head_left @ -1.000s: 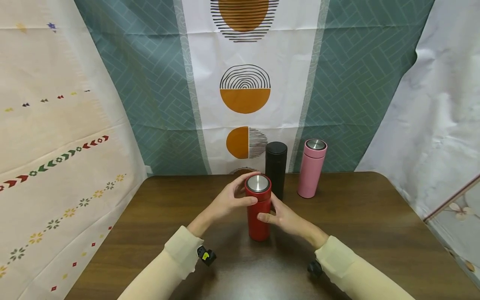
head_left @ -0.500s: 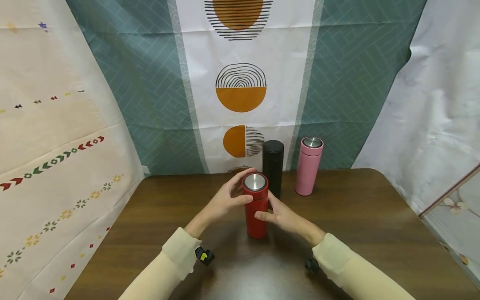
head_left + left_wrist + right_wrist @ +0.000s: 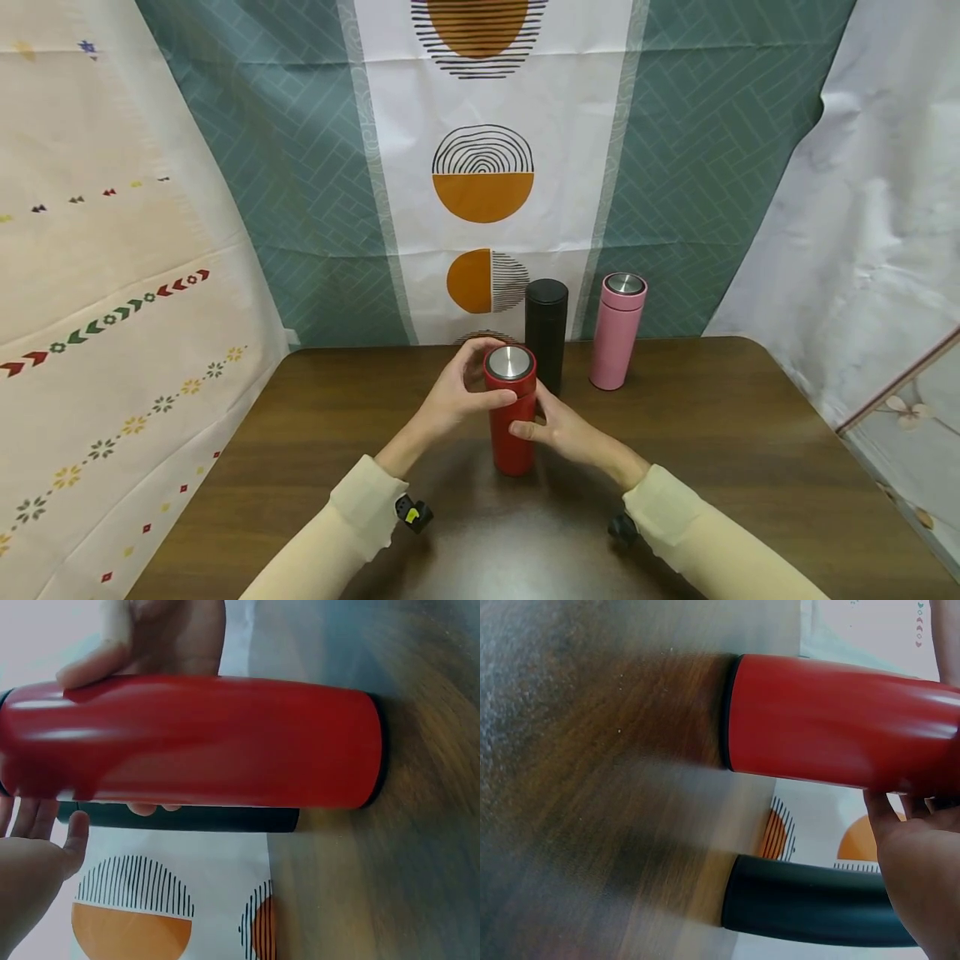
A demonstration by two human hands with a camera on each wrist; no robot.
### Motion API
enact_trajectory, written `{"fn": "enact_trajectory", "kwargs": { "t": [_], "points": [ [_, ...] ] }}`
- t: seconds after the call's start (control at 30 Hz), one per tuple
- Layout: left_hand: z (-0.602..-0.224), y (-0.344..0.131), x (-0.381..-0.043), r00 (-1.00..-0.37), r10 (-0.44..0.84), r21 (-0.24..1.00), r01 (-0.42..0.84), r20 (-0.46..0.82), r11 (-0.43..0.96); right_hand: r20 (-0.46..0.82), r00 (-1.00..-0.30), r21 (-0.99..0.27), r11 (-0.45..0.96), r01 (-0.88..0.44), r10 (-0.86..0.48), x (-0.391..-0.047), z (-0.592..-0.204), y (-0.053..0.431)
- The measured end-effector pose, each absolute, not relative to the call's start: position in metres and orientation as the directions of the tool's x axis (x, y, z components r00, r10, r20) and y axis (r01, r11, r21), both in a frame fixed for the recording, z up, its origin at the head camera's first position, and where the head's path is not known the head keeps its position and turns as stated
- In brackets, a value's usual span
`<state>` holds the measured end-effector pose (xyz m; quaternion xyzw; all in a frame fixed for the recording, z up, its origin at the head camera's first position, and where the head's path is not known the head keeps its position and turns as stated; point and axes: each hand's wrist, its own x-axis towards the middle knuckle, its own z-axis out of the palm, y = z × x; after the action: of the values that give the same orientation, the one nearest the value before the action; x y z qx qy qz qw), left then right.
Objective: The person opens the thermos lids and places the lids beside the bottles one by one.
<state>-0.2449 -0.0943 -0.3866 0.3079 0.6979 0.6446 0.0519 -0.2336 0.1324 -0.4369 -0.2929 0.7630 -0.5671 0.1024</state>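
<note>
A red thermos flask (image 3: pixel 513 442) with a silver-topped lid (image 3: pixel 509 363) stands upright near the middle of the wooden table. My left hand (image 3: pixel 457 395) grips it at the lid, the thumb lying across the front and the fingers reaching round the far side. Lower down, my right hand (image 3: pixel 564 429) holds the body, its thumb on the front; its other fingers are mostly hidden behind the flask. From the right wrist, the flask's dark base (image 3: pixel 730 712) shows close to the tabletop; whether it touches the wood I cannot tell.
Just behind the red flask stands a black thermos flask (image 3: pixel 547 333), partly covered by it. A pink thermos flask (image 3: pixel 618 337) is farther right, near the back of the table (image 3: pixel 360 375). Patterned cloths (image 3: pixel 315 208) hang behind and beside the table.
My left thumb has slid a little to the right across the front of the flask, and the left hand has turned slightly. The right hand keeps its hold. The head view has shifted a little.
</note>
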Motion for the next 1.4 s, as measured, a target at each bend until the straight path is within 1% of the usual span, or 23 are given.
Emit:
{"fn": "enact_trajectory", "kwargs": {
  "t": [0.07, 0.23, 0.4, 0.73, 1.0, 1.27, 1.4],
  "points": [
    [-0.386, -0.094, -0.244, -0.802, 0.505, 0.934, 0.357, 0.319, -0.022, 0.164, -0.809, -0.929, 0.187, -0.319, -0.565, -0.233, -0.437, 0.132],
    [-0.383, -0.099, -0.243, -0.761, 0.582, 0.940, 0.340, 0.286, -0.017, 0.145, -0.810, -0.933, 0.193, -0.302, -0.568, -0.233, -0.438, 0.132],
    [-0.382, -0.101, -0.246, -0.737, 0.617, 0.943, 0.332, 0.276, -0.026, 0.144, -0.812, -0.934, 0.193, -0.300, -0.565, -0.232, -0.437, 0.133],
    [-0.384, -0.095, -0.246, -0.781, 0.545, 0.939, 0.342, 0.305, -0.034, 0.173, -0.800, -0.932, 0.167, -0.322, -0.575, -0.233, -0.437, 0.132],
    [-0.378, -0.100, -0.247, -0.747, 0.607, 0.938, 0.347, 0.270, 0.010, 0.160, -0.808, -0.936, 0.173, -0.307, -0.567, -0.232, -0.436, 0.132],
    [-0.377, -0.097, -0.248, -0.765, 0.580, 0.940, 0.341, 0.280, -0.004, 0.156, -0.812, -0.935, 0.182, -0.305, -0.563, -0.232, -0.436, 0.133],
    [-0.376, -0.097, -0.249, -0.754, 0.596, 0.938, 0.346, 0.276, 0.004, 0.174, -0.801, -0.935, 0.159, -0.317, -0.574, -0.233, -0.437, 0.132]
  ]
}}
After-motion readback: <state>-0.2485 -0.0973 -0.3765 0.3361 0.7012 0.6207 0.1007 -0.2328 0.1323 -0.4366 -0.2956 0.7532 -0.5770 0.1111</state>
